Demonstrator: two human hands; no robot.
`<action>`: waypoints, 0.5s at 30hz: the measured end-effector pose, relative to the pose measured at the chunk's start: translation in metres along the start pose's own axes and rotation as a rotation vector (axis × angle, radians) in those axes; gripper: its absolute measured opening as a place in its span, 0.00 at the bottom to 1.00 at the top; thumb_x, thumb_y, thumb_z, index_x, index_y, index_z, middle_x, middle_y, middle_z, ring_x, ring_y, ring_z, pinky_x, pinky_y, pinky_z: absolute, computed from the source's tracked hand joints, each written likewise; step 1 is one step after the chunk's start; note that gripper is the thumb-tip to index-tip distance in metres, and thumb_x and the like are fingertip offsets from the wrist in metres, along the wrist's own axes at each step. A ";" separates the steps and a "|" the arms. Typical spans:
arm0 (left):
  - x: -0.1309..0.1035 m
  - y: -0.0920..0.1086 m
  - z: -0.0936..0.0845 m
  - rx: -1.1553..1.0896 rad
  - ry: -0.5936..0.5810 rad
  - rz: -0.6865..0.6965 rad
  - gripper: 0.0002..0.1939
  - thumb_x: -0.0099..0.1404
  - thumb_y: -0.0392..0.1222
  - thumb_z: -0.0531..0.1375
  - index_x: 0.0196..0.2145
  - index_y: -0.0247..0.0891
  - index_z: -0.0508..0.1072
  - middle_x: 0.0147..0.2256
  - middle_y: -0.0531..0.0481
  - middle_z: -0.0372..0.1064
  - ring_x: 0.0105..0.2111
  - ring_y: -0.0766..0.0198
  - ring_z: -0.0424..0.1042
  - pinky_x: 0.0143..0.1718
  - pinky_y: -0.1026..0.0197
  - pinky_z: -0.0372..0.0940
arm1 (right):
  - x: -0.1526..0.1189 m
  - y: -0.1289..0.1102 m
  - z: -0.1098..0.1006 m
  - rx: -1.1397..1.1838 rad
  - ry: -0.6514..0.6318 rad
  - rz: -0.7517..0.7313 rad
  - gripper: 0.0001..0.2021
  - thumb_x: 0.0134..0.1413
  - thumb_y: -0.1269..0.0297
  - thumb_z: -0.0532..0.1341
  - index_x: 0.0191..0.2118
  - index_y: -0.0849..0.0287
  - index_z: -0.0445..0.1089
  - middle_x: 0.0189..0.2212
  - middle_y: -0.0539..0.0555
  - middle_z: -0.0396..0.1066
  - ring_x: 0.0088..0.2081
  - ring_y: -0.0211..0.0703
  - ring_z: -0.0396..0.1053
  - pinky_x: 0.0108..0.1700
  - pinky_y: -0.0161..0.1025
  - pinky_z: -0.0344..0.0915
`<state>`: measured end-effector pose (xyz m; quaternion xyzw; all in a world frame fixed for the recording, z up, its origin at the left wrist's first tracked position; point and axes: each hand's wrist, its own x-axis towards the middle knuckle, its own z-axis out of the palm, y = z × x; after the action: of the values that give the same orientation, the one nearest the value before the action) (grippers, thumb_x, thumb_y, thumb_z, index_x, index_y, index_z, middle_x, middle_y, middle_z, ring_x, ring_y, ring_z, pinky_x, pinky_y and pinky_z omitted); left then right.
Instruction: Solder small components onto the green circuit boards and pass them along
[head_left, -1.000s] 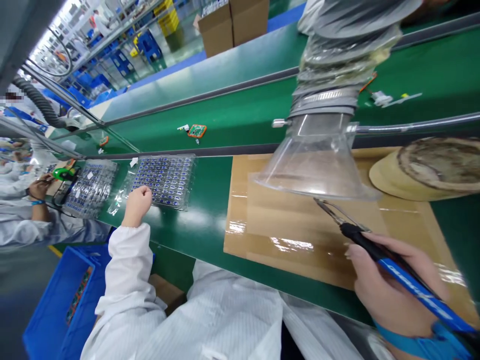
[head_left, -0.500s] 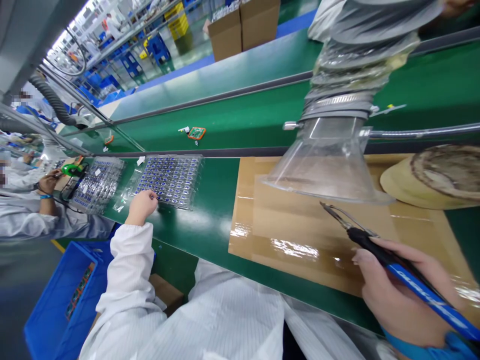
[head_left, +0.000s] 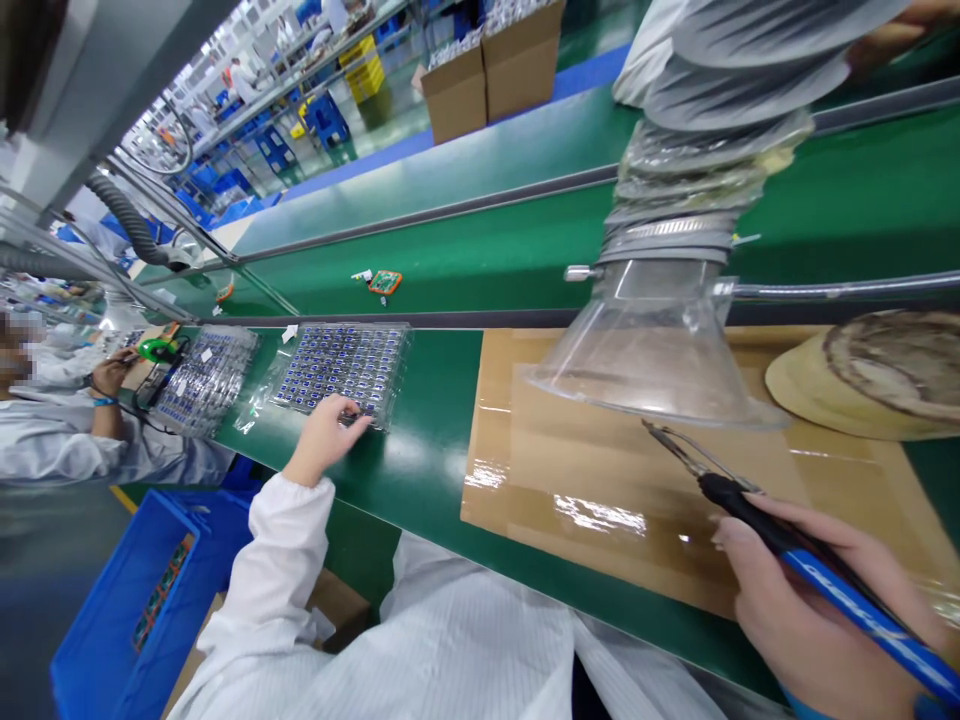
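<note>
My right hand is wrapped round a blue-and-black soldering iron. A thin bent metal guide runs beside its shaft, and its tip points up-left below the clear fume hood. My left hand is at the front edge of a clear plastic tray filled with rows of small blue-and-silver parts. The left fingers are curled, with the thumb stretched along the tray's edge. Whatever lies between them is too small to make out. Under the iron lies a brown cardboard sheet covered with shiny tape.
A round, stained yellowish container stands at the right. Small orange-edged circuit boards lie on the green conveyor. At the left are another parts tray, a co-worker's hand and a blue bin on the floor side.
My left hand has moved right along the front edge of the tray, from its left part toward its right corner. The right hand keeps the soldering iron in nearly the same place.
</note>
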<state>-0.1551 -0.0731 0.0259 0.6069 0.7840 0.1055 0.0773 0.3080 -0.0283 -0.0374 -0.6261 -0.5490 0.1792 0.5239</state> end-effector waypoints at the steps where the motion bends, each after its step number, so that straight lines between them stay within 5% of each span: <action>1: -0.003 0.009 0.005 0.011 -0.007 0.059 0.12 0.65 0.49 0.65 0.35 0.40 0.69 0.37 0.46 0.72 0.41 0.55 0.69 0.46 0.54 0.65 | 0.001 -0.002 0.000 -0.004 0.005 -0.006 0.15 0.41 0.47 0.72 0.31 0.50 0.76 0.28 0.57 0.79 0.26 0.56 0.77 0.28 0.51 0.71; 6: -0.005 0.032 0.018 0.151 -0.019 0.107 0.19 0.60 0.50 0.71 0.33 0.41 0.65 0.37 0.46 0.70 0.41 0.52 0.67 0.45 0.50 0.63 | 0.004 -0.011 -0.001 -0.028 0.027 -0.032 0.15 0.43 0.45 0.71 0.30 0.50 0.75 0.27 0.56 0.78 0.26 0.55 0.77 0.28 0.50 0.72; 15: -0.001 0.031 0.013 0.127 0.052 0.150 0.15 0.62 0.40 0.63 0.29 0.43 0.57 0.31 0.49 0.66 0.36 0.55 0.65 0.40 0.54 0.62 | 0.002 -0.006 0.000 0.013 0.021 0.115 0.19 0.36 0.41 0.74 0.29 0.48 0.76 0.27 0.57 0.78 0.27 0.59 0.77 0.28 0.54 0.70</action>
<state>-0.1219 -0.0659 0.0210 0.6648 0.7430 0.0768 0.0100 0.3059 -0.0277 -0.0316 -0.6550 -0.5052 0.2060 0.5227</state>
